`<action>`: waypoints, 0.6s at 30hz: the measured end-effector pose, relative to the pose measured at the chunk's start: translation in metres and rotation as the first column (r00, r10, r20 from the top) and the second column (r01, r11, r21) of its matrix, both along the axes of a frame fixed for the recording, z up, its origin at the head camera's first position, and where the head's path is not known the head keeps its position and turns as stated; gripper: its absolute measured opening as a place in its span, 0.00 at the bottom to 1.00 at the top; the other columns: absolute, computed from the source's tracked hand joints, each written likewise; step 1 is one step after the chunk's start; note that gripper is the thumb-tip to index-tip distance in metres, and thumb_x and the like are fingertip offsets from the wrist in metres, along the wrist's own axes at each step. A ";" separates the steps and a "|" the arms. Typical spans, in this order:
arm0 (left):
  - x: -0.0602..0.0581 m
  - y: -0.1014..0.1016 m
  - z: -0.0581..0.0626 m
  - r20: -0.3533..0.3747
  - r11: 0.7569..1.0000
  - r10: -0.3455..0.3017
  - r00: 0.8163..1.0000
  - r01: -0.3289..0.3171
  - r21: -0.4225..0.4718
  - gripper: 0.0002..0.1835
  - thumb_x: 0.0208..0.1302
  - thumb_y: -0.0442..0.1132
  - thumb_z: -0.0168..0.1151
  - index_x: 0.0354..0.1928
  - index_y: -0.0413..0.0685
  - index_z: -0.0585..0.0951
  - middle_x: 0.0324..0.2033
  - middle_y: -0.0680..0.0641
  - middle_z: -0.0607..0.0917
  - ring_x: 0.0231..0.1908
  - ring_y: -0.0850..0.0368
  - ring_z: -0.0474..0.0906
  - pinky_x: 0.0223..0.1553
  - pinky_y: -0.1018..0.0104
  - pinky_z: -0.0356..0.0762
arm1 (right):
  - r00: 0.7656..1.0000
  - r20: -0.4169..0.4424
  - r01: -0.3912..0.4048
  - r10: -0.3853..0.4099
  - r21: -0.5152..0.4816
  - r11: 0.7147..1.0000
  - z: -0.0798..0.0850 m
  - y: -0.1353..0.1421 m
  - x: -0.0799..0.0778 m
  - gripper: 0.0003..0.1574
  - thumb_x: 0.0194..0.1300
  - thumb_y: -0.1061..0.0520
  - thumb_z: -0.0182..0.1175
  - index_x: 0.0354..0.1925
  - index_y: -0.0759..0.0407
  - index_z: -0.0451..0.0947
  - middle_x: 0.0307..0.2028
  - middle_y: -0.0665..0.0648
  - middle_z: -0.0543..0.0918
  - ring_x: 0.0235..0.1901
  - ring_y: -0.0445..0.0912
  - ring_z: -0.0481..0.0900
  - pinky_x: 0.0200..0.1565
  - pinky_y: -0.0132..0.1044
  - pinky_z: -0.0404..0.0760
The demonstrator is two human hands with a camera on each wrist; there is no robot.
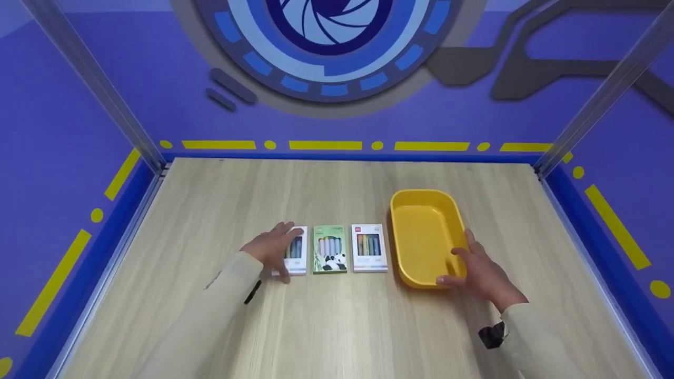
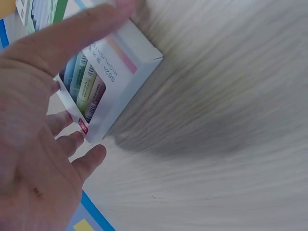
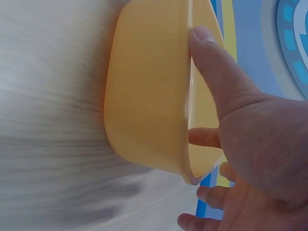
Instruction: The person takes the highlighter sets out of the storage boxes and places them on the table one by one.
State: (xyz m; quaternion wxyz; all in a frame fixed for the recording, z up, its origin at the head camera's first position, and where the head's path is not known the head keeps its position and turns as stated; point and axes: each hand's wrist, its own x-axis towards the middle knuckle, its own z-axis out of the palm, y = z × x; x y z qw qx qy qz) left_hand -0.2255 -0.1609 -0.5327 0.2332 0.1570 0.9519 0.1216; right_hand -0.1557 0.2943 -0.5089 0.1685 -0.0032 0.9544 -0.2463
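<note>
My left hand point(image 1: 269, 248) spans a white box of highlighters point(image 1: 298, 261) lying at the left of a row. In the left wrist view the thumb reaches over the box's near end, and the other fingers spread by its opposite end. Beside it lies a green panda-print box of pens point(image 1: 329, 247), then a second white box of pens point(image 1: 369, 260). My right hand point(image 1: 487, 273) rests at the near right corner of a yellow plastic basket point(image 1: 421, 237). Its thumb touches the rim in the right wrist view; the index finger reaches inside, while the remaining fingers spread outside.
Everything stands on a light wood-grain table point(image 1: 337, 326). Blue printed panels point(image 1: 158, 63) enclose it at the back and both sides, with metal posts point(image 1: 605, 95) at the rear corners. The basket holds nothing visible.
</note>
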 end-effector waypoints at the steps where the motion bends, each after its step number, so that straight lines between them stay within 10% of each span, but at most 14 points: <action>1: 0.000 0.000 0.000 -0.004 1.000 -0.004 1.000 0.004 0.002 0.60 0.35 0.50 0.83 0.73 0.61 0.58 0.76 0.47 0.54 0.75 0.46 0.50 0.71 0.44 0.59 | 1.000 -0.004 0.003 -0.003 -0.003 1.000 0.000 0.000 0.000 0.59 0.48 0.31 0.70 0.68 0.61 0.63 0.76 0.65 0.31 0.71 0.68 0.49 0.66 0.66 0.58; 18: -0.005 0.016 0.019 -0.269 0.995 -0.099 0.958 0.093 -0.035 0.41 0.63 0.63 0.54 0.74 0.55 0.58 0.75 0.45 0.57 0.75 0.46 0.50 0.73 0.46 0.53 | 0.984 -0.176 0.015 -0.024 -0.051 0.999 0.014 -0.018 -0.006 0.48 0.62 0.31 0.58 0.68 0.57 0.62 0.74 0.66 0.54 0.71 0.65 0.54 0.69 0.64 0.56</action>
